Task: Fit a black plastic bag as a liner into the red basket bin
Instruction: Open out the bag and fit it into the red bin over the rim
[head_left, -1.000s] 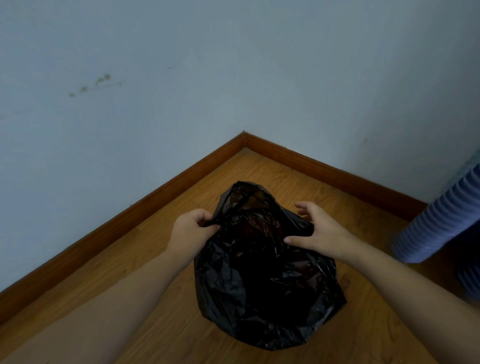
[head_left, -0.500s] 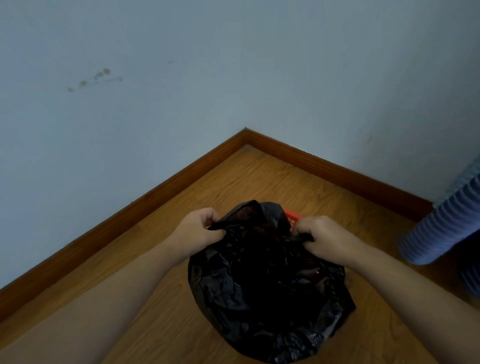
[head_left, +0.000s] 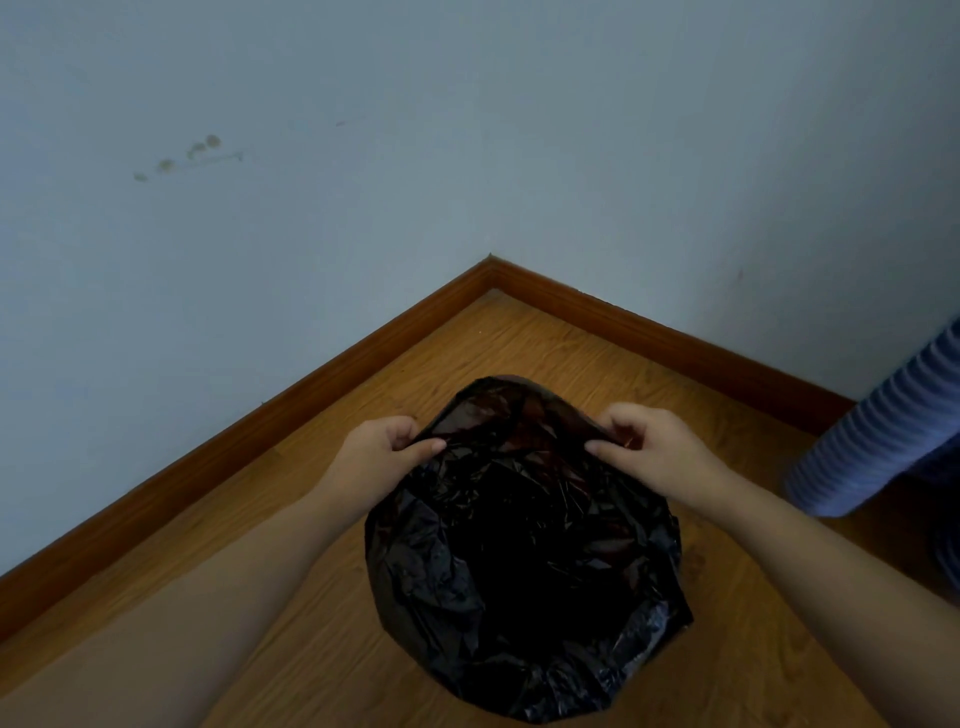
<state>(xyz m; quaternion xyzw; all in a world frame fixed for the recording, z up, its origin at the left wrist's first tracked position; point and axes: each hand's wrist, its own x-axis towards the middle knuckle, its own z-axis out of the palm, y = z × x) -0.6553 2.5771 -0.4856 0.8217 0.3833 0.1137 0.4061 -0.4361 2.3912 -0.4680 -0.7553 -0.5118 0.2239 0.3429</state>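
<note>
Nearest the camera, a crumpled black plastic bag (head_left: 519, 561) billows over the wood-grain laminate floor (head_left: 260, 597) and hides the red basket bin entirely. At the bag's mouth, the left hand (head_left: 382, 452) pinches the left edge between thumb and curled fingers, and the right hand (head_left: 649, 447) grasps the right edge the same way. Just beyond them the far lip stands up in an arch. Half a second ago it lay lower and a sliver of red rim showed by the right hand. The mouth is probably being stretched over the far rim, so the liner isn't seated yet. Farthest are the brown wooden skirting board (head_left: 260, 415) and, to the right, a blue striped cloth (head_left: 872, 441).
</note>
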